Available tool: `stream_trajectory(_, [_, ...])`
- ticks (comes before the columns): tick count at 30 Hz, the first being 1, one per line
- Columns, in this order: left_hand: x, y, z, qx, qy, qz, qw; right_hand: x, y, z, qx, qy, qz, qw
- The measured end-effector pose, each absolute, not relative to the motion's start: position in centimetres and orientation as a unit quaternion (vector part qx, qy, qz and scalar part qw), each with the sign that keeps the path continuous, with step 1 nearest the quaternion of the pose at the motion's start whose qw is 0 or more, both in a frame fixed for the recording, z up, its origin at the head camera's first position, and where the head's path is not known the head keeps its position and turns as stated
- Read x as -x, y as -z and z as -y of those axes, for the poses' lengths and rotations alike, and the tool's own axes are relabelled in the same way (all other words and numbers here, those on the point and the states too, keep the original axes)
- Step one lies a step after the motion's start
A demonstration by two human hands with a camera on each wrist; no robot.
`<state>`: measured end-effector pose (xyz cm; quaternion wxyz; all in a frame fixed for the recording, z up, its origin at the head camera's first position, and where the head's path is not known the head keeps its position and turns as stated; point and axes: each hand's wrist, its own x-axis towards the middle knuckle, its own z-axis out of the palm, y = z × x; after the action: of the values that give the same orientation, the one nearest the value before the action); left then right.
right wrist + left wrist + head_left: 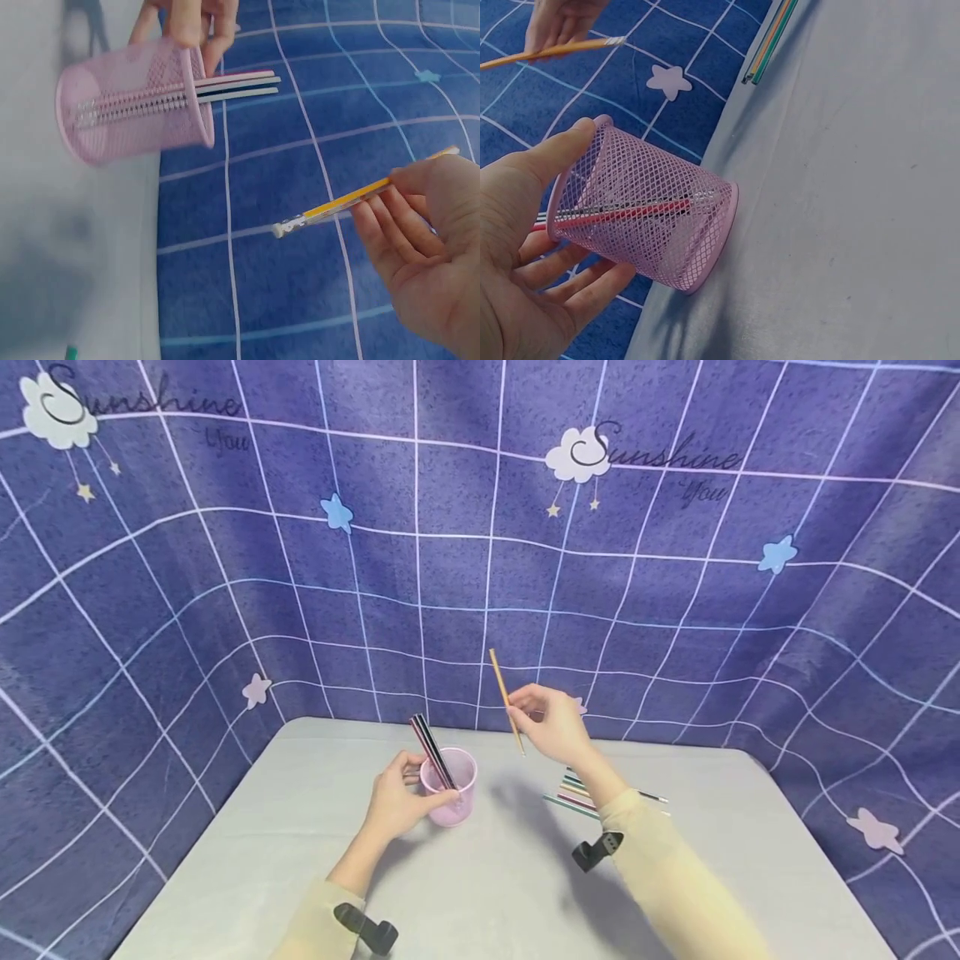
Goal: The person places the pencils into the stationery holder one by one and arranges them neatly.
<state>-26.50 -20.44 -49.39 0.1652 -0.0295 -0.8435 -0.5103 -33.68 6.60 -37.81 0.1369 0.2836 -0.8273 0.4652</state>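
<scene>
Pinched by the right hand [553, 725], a yellow pencil [499, 677] is held above the table [262, 843], beside the cup [453, 812], which is gripped by the left hand [397, 800]. Slow movement is probably best used, with the cup not squeezed hard. Inside it, several dark pencils [431, 745] are leaned leftward.

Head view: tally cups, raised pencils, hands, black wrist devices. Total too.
Pink cup: 1
Raised yellow pencil: 1
Hands: 2, left hand and right hand
Black wrist devices: 2
Total: 6
</scene>
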Motion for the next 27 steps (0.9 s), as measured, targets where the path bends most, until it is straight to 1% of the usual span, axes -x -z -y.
stream_trajectory(6, [26.5, 49.4, 20.5, 0.028, 0.504, 0.847, 0.165, 33.6, 38.0, -3.7, -0.297, -0.503, 0.796, 0.160])
stream_trajectory(9, [26.5, 49.4, 20.5, 0.029, 0.503, 0.848, 0.163, 33.5, 38.6, -2.5, -0.306, -0.509, 0.789, 0.161])
stream_trajectory(19, [26.1, 49.4, 20.2, 0.036, 0.508, 0.845, 0.165, 33.6, 41.6, -0.1, -0.314, -0.472, 0.814, 0.129])
stream_trajectory(27, [26.2, 49.3, 20.2, 0.035, 0.506, 0.846, 0.163, 33.3, 42.4, 0.9, -0.330, -0.402, 0.846, 0.120])
